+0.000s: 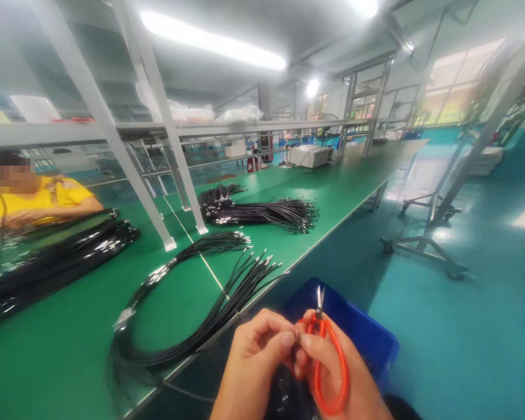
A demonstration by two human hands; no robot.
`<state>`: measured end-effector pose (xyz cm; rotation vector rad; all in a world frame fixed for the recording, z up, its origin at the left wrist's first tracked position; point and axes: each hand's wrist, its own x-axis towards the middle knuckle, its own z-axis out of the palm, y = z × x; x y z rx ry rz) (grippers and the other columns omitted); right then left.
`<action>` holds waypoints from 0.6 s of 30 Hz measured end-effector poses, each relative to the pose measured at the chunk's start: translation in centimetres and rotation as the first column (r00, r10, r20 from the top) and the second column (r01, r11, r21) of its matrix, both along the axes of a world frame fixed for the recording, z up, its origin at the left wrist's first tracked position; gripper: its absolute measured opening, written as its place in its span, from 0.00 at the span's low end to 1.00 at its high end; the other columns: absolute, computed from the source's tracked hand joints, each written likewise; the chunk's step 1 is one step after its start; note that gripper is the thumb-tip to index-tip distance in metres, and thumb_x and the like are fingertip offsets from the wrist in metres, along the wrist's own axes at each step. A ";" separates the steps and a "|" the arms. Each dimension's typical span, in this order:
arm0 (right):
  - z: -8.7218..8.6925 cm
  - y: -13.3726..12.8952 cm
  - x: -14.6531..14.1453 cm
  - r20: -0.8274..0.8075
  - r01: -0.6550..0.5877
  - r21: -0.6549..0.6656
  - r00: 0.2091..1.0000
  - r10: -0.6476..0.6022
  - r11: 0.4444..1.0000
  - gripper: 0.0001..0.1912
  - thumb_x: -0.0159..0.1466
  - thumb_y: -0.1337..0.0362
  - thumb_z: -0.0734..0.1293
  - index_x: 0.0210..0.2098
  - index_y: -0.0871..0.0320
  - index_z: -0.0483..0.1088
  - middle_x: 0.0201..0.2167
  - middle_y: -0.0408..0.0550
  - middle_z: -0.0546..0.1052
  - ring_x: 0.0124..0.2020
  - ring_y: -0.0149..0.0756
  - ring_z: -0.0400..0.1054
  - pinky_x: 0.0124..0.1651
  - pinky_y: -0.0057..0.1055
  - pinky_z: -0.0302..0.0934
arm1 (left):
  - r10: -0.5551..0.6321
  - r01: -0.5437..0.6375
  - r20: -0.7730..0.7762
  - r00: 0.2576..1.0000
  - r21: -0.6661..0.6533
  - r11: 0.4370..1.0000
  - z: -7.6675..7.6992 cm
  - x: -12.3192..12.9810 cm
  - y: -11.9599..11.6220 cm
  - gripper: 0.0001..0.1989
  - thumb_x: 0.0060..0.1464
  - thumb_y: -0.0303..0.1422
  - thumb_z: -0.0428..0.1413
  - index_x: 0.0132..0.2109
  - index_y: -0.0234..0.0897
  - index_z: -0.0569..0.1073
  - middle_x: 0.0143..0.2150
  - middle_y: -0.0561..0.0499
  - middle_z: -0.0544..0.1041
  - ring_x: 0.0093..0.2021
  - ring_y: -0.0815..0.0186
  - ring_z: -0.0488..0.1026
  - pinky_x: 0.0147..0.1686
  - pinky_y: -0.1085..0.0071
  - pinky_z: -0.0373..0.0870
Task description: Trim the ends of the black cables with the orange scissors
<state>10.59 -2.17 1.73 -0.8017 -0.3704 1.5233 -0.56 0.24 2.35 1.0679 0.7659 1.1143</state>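
My left hand (pixel 260 350) is closed in a pinch, thumb against forefinger, low in the middle of the view. What lies between its fingertips is too small and blurred to name. My right hand (pixel 335 361) meets it there, fingertips against fingertips, and also carries scissors (pixel 343 373) with orange loop handles. Their short blades point up, away from the fingertips. Under my hands there is dark, shiny material, partly hidden. A looped bundle of black cables (pixel 201 332) lies to the left on the green table (pixel 87 350), its loose ends reaching the edge.
More black cable bundles lie farther back (pixel 262 213) and at the left (pixel 56 265), near a person in yellow (pixel 65 195). A blue bin (pixel 363 332) stands below the table edge. Metal posts (pixel 175 116) carry a shelf. A wheeled frame (pixel 429 233) stands at right.
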 end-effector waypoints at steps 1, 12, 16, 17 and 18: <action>0.0 0.0 0.0 -0.013 0.005 -0.005 1.000 -0.005 1.000 0.12 0.48 0.66 0.74 0.31 0.58 0.70 0.22 0.41 0.73 0.22 0.29 0.64 0.25 0.25 0.62 | 0.009 -0.007 0.033 0.999 -0.041 0.999 0.1 0.0 0.0 0.07 0.50 0.32 0.60 0.28 0.33 0.73 0.22 0.54 0.73 0.21 0.70 0.70 0.24 0.74 0.68; 0.7 0.9 0.0 -0.117 -0.022 -0.039 0.993 0.017 0.999 0.10 0.43 0.68 0.75 0.25 0.60 0.72 0.17 0.43 0.74 0.19 0.29 0.65 0.24 0.25 0.62 | 0.202 -0.153 -0.215 0.955 0.223 0.963 -1.4 -0.6 0.4 0.03 0.53 0.31 0.56 0.32 0.37 0.71 0.30 0.52 0.73 0.25 0.69 0.70 0.25 0.73 0.70; 0.9 1.1 -0.2 -0.144 0.004 -0.103 0.989 -0.019 0.995 0.14 0.41 0.69 0.76 0.26 0.59 0.72 0.19 0.41 0.74 0.21 0.29 0.66 0.25 0.25 0.63 | 0.614 -0.147 -0.451 0.648 0.717 0.681 -0.9 -1.5 0.2 0.10 0.54 0.26 0.53 0.42 0.42 0.75 0.42 0.47 0.75 0.33 0.65 0.74 0.33 0.71 0.72; 1.0 1.1 -0.3 -0.145 0.000 -0.109 0.989 -0.016 0.994 0.14 0.40 0.69 0.77 0.26 0.59 0.71 0.19 0.41 0.73 0.21 0.30 0.66 0.26 0.26 0.63 | 0.656 -0.104 -0.455 0.602 0.770 0.630 -0.9 -1.7 0.2 0.11 0.53 0.26 0.54 0.41 0.43 0.76 0.43 0.47 0.75 0.33 0.65 0.74 0.33 0.71 0.72; 1.0 1.1 -0.4 -0.143 -0.004 -0.112 0.990 -0.012 0.994 0.14 0.40 0.69 0.77 0.26 0.59 0.71 0.18 0.41 0.73 0.21 0.30 0.66 0.26 0.26 0.63 | 0.679 -0.073 -0.457 0.575 0.797 0.599 -0.9 -1.8 0.2 0.10 0.53 0.26 0.54 0.39 0.43 0.78 0.44 0.46 0.76 0.32 0.65 0.74 0.32 0.72 0.71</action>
